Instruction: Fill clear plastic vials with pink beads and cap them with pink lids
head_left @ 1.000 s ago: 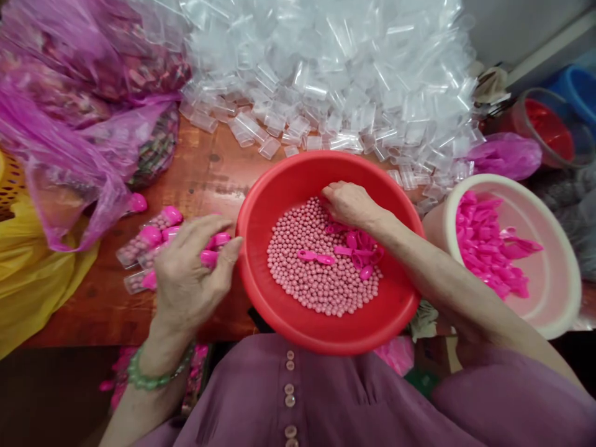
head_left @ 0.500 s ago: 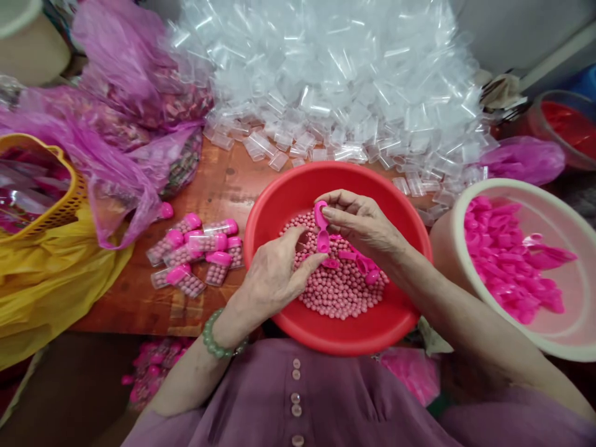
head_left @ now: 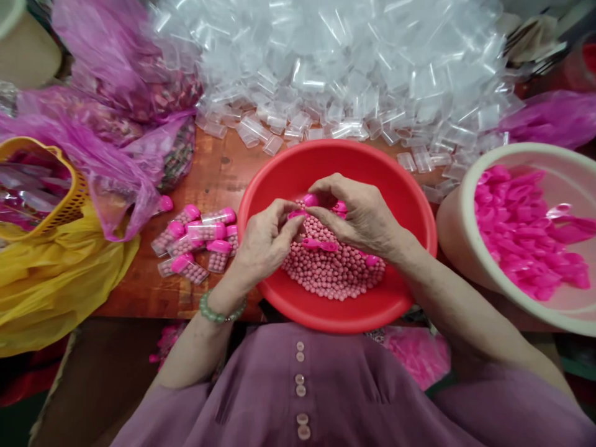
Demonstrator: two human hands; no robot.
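Over a red plastic basin (head_left: 335,316), both my hands meet at a small pink plastic cap (head_left: 298,214). My left hand (head_left: 267,242), with a green bead bracelet (head_left: 222,310) at its wrist, pinches the cap between thumb and fingers. From the other side, the thumb and index finger of my right hand (head_left: 363,211) close on it too; fingers partly hide it. Below them the basin holds a heap of pink beads (head_left: 335,273). Several other pink caps lie on the beads, among them a strapped pink cap (head_left: 321,245).
Bead-filled little bottles with pink caps (head_left: 202,233) lie left of the basin. Clear empty tubes (head_left: 326,74) are piled behind. A white tub (head_left: 465,205) of pink caps stands right. A yellow basket (head_left: 69,192), a yellow bag (head_left: 60,279) and purple bags (head_left: 107,149) crowd the left.
The pink cap has gone from upright in my right hand to low between both hands. My left fingers have closed on it. The view has shifted slightly.
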